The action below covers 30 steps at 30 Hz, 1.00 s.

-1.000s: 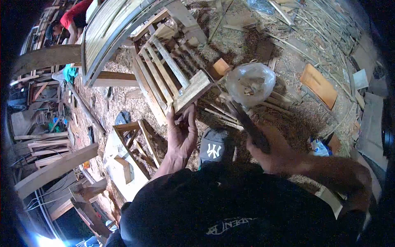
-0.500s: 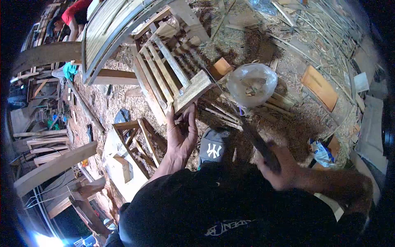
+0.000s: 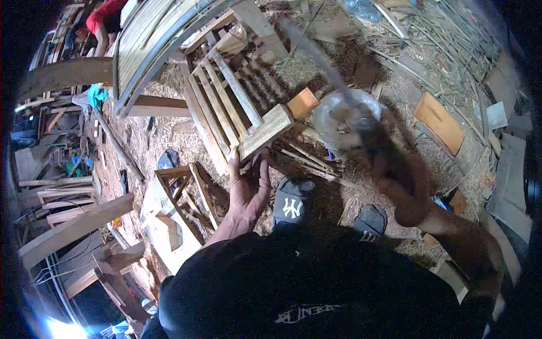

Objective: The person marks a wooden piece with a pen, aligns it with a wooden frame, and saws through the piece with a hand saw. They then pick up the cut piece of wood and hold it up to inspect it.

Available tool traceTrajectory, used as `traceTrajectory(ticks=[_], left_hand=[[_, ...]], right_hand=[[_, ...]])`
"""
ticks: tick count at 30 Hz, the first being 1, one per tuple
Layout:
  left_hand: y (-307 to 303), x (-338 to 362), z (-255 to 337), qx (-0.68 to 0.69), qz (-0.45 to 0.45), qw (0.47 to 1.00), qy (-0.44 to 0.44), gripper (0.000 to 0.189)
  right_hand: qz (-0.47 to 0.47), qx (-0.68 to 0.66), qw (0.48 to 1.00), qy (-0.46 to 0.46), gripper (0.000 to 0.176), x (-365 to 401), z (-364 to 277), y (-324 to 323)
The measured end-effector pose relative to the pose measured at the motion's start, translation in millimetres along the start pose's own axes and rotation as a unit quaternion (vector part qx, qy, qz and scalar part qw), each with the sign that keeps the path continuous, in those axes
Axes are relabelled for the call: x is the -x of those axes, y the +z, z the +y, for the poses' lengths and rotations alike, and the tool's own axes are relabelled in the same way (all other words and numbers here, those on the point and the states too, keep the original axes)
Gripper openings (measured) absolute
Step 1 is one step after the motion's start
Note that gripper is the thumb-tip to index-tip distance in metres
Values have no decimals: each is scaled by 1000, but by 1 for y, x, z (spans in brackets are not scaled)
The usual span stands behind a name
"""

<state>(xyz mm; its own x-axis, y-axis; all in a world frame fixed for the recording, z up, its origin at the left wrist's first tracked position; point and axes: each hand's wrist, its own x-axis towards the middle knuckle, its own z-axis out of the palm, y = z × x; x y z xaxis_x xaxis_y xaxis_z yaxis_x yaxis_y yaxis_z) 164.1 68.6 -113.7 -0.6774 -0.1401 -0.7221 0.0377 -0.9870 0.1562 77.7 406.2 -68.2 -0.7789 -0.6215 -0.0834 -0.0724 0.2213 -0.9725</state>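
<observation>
My left hand [image 3: 248, 195] grips the near end rail of a slatted wooden frame [image 3: 266, 133], thumb on one side and fingers beneath. Several narrow slats run away from that rail. My right hand [image 3: 403, 186], smeared by motion, is closed around the dark handle of a long-bladed knife [image 3: 324, 62] that looks like a machete. Its grey blade is blurred and points up and left, apart from the frame. A clear plastic bag [image 3: 330, 127] with something brownish inside sits below the blade, partly hidden by it.
Wood shavings cover the ground. An orange-brown board [image 3: 439, 123] lies at right, with a smaller block [image 3: 303, 103] nearer the frame. Another wooden frame [image 3: 175, 169] stands at left. My dark slippers [image 3: 292, 198] show below. A person in a red shirt [image 3: 104, 17] bends at upper left.
My right hand has risen with the knife, swinging the blade up and away from the frame's end rail. My left hand and the frame have hardly moved.
</observation>
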Motion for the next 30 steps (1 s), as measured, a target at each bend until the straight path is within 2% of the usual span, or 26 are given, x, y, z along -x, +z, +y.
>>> traceTrajectory(ticks=[1, 2, 4, 6, 8, 9, 11, 12, 14, 15, 16, 19, 21, 22, 24, 25, 27, 29, 30], left_hand=[[3, 3, 0, 3, -19, 1000, -19, 54], [5, 4, 0, 4, -40, 998, -39, 51], [5, 3, 0, -1, -23, 999, -23, 51], [5, 4, 0, -5, -7, 1000, -5, 52], [8, 5, -1, 23, -2, 1000, -21, 52], [7, 5, -1, 23, -3, 1000, -21, 52], [5, 2, 0, 10, -10, 1000, -15, 54], [6, 3, -1, 11, -11, 1000, -14, 54], [9, 6, -2, 2, -25, 999, -20, 60], [8, 6, -1, 2, -25, 1000, -19, 60], [6, 6, 0, -1, -32, 999, -21, 59], [7, 7, 1, -13, -34, 999, -20, 59], [9, 8, 0, -23, -29, 999, -16, 59], [9, 7, -1, -33, -33, 999, -9, 58], [11, 7, -3, -43, -37, 998, -2, 58], [12, 8, -3, -51, -37, 998, 4, 62], [12, 9, -3, -60, -36, 997, 12, 65], [9, 9, 0, -61, -41, 997, 1, 63], [8, 9, 0, -62, -41, 997, 0, 63]], right_hand=[[132, 7, 990, 43, 23, 6, -5, 8], [131, 6, 990, 45, 23, 10, 1, 5], [132, -5, 983, 124, 25, 24, 26, -7], [166, 46, 979, 111, 25, 25, 40, -7], [172, 140, 956, 190, 23, 14, 46, -14], [172, 141, 956, 190, 23, 9, 51, -18], [197, 258, 930, 172, 32, -1, 65, -29], [197, 259, 930, 171, 32, -2, 81, -38], [169, 478, 857, 94, 35, 2, 116, -59], [125, 476, 855, 164, 38, 3, 117, -64], [124, 476, 855, 164, 38, 3, 124, -68], [96, 526, 836, 125, 41, 7, 144, -74], [93, 551, 828, 50, 34, 8, 142, -73], [92, 551, 828, 50, 34, 6, 136, -71], [80, 611, 785, 62, 41, -2, 114, -64], [80, 611, 785, 62, 41, -11, 98, -59], [101, 496, 862, 6, 47, -34, 70, -45], [87, 263, 960, 30, 51, -65, 62, -26], [65, 160, 984, 35, 52, -80, 54, -14]])
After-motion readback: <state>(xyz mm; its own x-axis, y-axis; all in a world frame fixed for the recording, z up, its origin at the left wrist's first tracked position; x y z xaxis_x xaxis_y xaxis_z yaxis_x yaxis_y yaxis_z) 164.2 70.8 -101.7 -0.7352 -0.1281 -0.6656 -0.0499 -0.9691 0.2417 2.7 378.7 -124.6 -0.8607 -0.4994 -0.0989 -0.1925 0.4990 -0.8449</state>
